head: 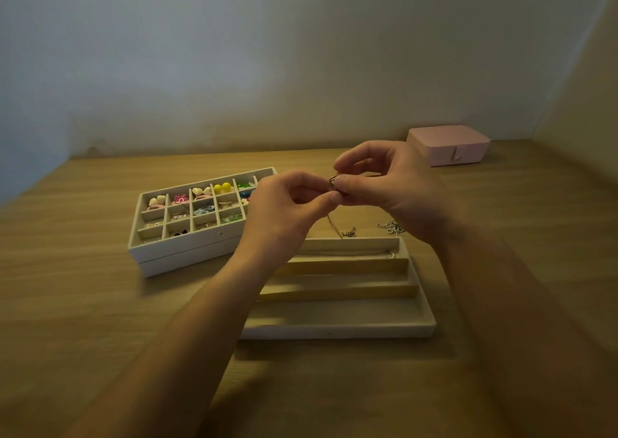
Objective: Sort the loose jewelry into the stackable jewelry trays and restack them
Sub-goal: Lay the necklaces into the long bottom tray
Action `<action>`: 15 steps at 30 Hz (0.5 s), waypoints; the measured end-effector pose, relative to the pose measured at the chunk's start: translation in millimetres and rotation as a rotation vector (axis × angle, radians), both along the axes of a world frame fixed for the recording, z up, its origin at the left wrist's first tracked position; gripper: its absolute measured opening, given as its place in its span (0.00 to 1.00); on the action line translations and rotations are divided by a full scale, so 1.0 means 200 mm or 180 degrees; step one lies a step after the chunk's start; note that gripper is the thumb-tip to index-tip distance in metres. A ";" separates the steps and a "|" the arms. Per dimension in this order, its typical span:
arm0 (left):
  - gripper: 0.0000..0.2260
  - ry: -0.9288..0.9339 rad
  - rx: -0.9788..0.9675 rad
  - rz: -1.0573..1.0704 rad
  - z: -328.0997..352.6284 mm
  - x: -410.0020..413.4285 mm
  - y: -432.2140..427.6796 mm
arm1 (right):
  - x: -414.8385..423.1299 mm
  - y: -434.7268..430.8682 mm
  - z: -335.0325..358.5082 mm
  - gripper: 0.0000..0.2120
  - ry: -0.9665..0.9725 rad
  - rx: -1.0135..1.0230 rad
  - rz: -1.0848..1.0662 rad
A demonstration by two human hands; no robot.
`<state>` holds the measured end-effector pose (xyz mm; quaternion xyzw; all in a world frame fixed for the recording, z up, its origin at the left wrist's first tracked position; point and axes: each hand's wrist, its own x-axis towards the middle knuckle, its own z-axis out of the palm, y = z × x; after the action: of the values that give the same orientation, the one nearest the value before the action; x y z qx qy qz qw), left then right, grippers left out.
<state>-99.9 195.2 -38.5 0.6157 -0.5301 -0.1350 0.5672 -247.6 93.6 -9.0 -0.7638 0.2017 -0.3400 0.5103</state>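
The thin metal chain with a small ring end (332, 181) hangs above the beige velvet tray with long channels (334, 332). The left hand (287, 203) and the right hand (391, 183) both pinch it at the ring. It is probably best lowered slowly and laid straight along one channel, away from the loose silver pieces (390, 227).

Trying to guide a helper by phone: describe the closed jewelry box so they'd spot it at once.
Start at the wooden table and look to its far right corner, by the wall. The jewelry box sits there, beyond the right hand. Unlike the open compartment tray and slotted tray, it is pink, lidded, with a snap tab in front.
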 end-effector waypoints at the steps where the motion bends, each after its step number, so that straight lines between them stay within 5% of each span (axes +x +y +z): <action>1: 0.09 -0.0071 -0.0033 0.0051 -0.01 0.01 0.00 | 0.00 0.00 -0.01 0.08 -0.0024 -0.0031 0.0009; 15: 0.05 0.0274 -0.0025 -0.0582 -0.07 0.03 0.04 | -0.02 0.03 -0.13 0.07 -0.0285 0.0418 0.0136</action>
<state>-93.6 203.6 -52.6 0.5561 -0.5598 -0.2104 0.5772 -252.1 98.8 -34.7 -0.7168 0.1843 -0.3488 0.5749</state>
